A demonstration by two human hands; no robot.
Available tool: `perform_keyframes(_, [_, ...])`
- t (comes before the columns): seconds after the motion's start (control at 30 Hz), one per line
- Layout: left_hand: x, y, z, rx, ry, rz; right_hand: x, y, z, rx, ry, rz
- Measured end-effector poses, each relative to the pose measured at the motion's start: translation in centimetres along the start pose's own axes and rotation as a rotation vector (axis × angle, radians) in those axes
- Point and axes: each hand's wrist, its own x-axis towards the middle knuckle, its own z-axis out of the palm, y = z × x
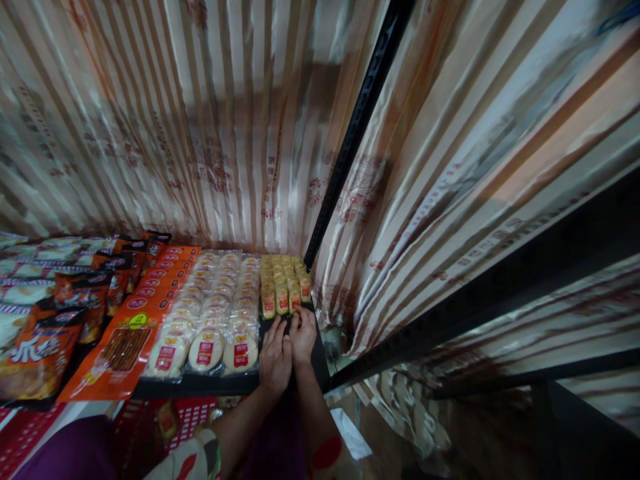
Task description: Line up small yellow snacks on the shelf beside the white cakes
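Small yellow wrapped snack packs with red labels stand in close rows at the right end of the black shelf. My left hand is just in front of them, its fingers stretched forward over the shelf surface. Beside it, my right hand reaches to the front of the right-hand packs, fingers extended and slightly bent, fingertips at the packs' lower edge. I see nothing held in either hand. To the left lie rows of round white wrapped cakes in clear film with red labels.
Orange snack packets and larger orange-and-black bags fill the shelf's left side. A black upright post rises at the shelf corner, before striped sheeting. Below is a red basket with some packs inside.
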Motion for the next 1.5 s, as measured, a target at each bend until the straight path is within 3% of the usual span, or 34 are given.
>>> perform_keyframes(0.4, [-0.2,-0.7,0.6,-0.007,0.068,0.053,0.2,-0.4,-0.4,0.031,0.032,0.012])
perform_keyframes(0.77, [-0.7,0.3,-0.1,0.012,0.013,0.105,-1.0,-1.4,-2.1,0.096,0.019,0.080])
perform_keyframes(1.1, [-4.9,-0.9,-1.4,-0.066,-0.038,0.199,-5.3,-3.4,-4.5,0.128,-0.038,0.132])
perform_keyframes(1.4, [-8.7,-4.3,-5.3,-0.150,-0.002,0.282,-10.7,-8.2,-5.0,0.172,-0.163,0.145])
perform_keyframes(1.5, [-10.7,-6.1,-6.7,-0.149,-0.041,0.237,-13.5,-9.1,-4.6,0.164,-0.231,0.129])
